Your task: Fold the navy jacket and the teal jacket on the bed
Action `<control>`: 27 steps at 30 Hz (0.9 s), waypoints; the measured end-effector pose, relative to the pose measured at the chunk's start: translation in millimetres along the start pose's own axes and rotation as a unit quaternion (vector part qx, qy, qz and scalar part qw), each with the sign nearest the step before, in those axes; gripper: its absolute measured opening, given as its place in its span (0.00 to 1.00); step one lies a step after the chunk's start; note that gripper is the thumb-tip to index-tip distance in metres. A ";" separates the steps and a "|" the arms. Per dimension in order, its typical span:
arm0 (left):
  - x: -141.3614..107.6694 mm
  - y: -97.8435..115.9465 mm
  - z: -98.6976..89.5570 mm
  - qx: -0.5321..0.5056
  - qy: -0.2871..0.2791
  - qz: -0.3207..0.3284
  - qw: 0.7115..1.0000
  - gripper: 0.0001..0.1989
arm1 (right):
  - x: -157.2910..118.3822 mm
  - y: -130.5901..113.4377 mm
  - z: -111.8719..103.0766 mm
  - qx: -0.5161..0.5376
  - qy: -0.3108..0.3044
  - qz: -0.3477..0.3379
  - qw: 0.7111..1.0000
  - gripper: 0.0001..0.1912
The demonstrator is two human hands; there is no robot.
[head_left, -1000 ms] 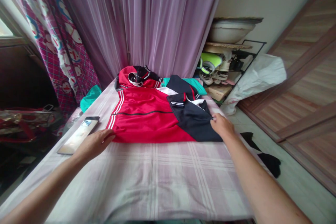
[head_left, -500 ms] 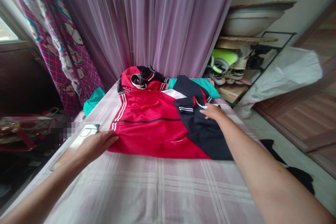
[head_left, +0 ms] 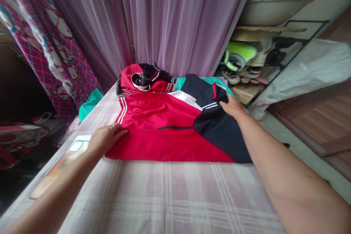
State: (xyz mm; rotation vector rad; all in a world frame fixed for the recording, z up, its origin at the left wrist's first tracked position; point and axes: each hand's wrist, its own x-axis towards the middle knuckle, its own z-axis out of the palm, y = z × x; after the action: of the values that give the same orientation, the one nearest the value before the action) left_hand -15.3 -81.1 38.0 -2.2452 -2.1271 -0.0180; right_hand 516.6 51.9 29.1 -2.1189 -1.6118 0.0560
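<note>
A red and navy track jacket (head_left: 170,144) with white stripes lies crosswise on a plaid bed sheet (head_left: 153,193). Its near red part overlaps most of a dark zip line. My left hand (head_left: 106,138) pinches the hem at the jacket's left end, beside the striped waistband. At the other end, my right hand (head_left: 232,106) is closed on the navy cloth by the collar (head_left: 218,89), thumb and fingers partly hidden. A striped navy cuff lies just left of those fingers.
A phone (head_left: 59,166) lies by my left forearm. Behind the jacket are a crumpled red and navy garment (head_left: 131,76) and teal cloth (head_left: 182,82). Purple curtains (head_left: 164,18) hang at the back. A shoe rack (head_left: 298,58) and plastic bag (head_left: 307,73) stand right.
The jacket's near red part now covers more of the zip line. My right hand has moved the navy collar end slightly away and right. My left hand stays at the hem.
</note>
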 end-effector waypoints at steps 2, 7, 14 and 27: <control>-2.9 1.1 4.7 -0.012 0.041 0.013 0.999 0.27 | -21.9 1.2 -5.8 0.010 -0.003 -0.007 1.000 0.32; -45.9 -17.5 11.9 -0.056 0.133 0.093 0.985 0.25 | -107.5 33.5 -46.2 0.043 -0.045 -0.113 0.992 0.22; -85.4 -36.7 26.5 -0.051 0.046 0.187 0.980 0.25 | -209.1 76.4 -54.2 -0.108 -0.154 -0.262 0.946 0.37; -137.4 -7.4 5.3 -0.024 0.083 0.154 0.984 0.22 | -215.4 97.0 -61.8 -0.088 -0.115 -0.269 0.952 0.28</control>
State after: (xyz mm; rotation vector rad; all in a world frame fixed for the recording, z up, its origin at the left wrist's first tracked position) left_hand -30.3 -217.5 27.1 -2.4768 -1.6986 -0.2364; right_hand 556.8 -186.2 -7.2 -1.7670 -2.3624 -0.0227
